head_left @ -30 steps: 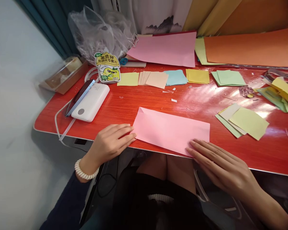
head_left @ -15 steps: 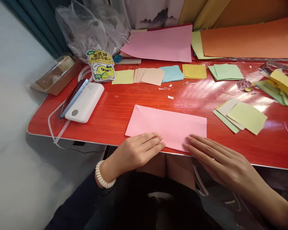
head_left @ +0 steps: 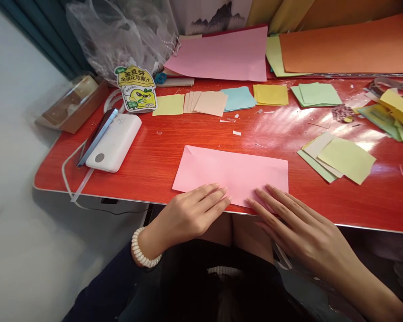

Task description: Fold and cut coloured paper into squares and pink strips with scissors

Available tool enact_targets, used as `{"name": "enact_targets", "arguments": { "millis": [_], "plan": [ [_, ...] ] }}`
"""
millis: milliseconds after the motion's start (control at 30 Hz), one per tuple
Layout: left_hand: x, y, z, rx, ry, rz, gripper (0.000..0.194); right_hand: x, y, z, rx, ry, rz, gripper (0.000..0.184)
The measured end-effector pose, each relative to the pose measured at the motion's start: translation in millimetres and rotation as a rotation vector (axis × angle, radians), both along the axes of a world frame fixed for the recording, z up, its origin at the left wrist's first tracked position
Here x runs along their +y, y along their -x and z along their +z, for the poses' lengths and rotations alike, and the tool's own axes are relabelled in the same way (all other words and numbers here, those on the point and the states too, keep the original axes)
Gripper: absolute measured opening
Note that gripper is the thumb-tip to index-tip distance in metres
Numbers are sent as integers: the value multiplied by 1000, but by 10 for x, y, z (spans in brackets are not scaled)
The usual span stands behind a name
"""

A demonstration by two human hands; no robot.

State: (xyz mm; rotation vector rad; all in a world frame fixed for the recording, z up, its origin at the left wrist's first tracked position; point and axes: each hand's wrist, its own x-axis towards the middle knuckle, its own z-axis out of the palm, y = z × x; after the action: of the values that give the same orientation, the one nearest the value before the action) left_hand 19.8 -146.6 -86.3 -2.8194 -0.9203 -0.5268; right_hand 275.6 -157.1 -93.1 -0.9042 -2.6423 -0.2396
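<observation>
A folded sheet of pink paper (head_left: 231, 172) lies at the front edge of the red table (head_left: 154, 172), its long side towards me. Flat on its lower left part rests my left hand (head_left: 195, 210), with a white coiled band at the wrist and the fingers stretched out. My right hand (head_left: 298, 223) presses the lower right part, fingers extended and slightly apart. Both sets of fingertips touch the paper near its front edge, which they partly hide. Neither hand grips anything.
On the left are a white power bank (head_left: 116, 143), a phone (head_left: 97, 138) leaning on it and a cable. Behind stand small paper stacks, such as blue squares (head_left: 240, 98), and large pink (head_left: 221, 56) and orange sheets (head_left: 345, 44). Loose green squares (head_left: 345, 158) lie right.
My right hand has slid left along the front edge of the pink paper, closer to my left hand. My left hand stays in place on the paper. The camera view has shifted slightly.
</observation>
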Motion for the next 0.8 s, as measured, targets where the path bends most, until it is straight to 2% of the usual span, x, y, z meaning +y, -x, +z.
{"name": "enact_targets", "arguments": {
  "millis": [300, 800],
  "plan": [
    [-5, -13, -22, -7, 0, 8, 31, -9, 16, -44, 34, -2, 8, 45],
    [-19, -24, -13, 6, -45, 3, 29, -27, -1, -74, 80, 103, 48, 45]
  ]
}}
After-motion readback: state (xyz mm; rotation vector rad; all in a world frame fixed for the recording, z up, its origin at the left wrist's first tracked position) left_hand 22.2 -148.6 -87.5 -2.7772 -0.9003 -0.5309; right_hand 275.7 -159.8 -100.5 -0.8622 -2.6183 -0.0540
